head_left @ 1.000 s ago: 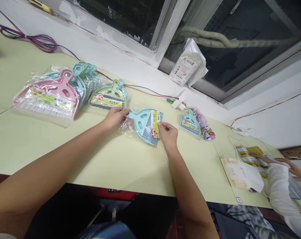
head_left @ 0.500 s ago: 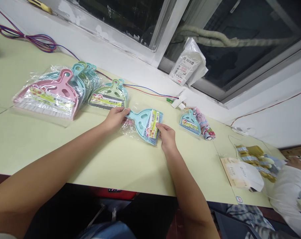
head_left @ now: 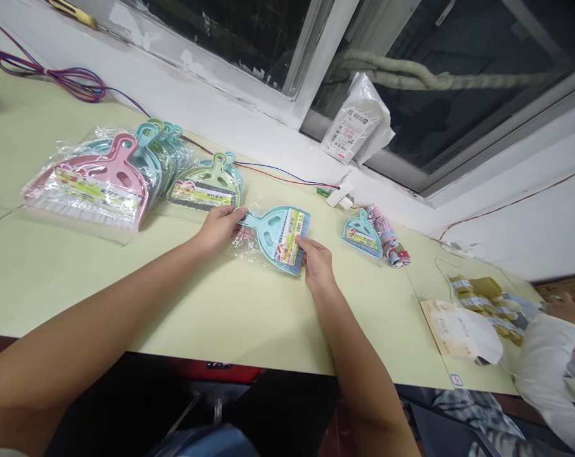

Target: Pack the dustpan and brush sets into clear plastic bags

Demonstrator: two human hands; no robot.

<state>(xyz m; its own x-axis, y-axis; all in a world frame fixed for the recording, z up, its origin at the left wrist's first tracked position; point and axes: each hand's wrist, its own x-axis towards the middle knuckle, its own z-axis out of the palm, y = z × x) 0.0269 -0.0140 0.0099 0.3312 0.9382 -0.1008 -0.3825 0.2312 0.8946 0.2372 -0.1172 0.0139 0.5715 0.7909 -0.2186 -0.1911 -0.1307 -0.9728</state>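
Between my hands is a light-blue dustpan and brush set [head_left: 270, 231] in a clear plastic bag with a yellow-green label. My left hand [head_left: 221, 230] pinches its handle end. My right hand [head_left: 316, 260] is closed on the bristle edge, thumb against the label. Just beyond my left hand lie a green and a blue bagged dustpan set [head_left: 206, 184]. Farther left, a pink bagged dustpan set [head_left: 104, 174] leans in front of several blue and green ones. To the right, a smaller blue dustpan set [head_left: 362, 236] lies beside a rolled patterned cloth [head_left: 389, 238].
A tissue pack [head_left: 461, 330] and several mustard-coloured rolled bundles [head_left: 482, 301] lie at the right, near a co-worker's white sleeve [head_left: 549, 355]. Coiled red and blue wire [head_left: 78, 82] runs along the wall. A screwdriver [head_left: 73, 13] and a plastic package [head_left: 351, 130] rest on the window ledge.
Almost nothing differs. The held dustpan set and my right hand have shifted very slightly, and the view has moved a little. Both hands keep their hold.
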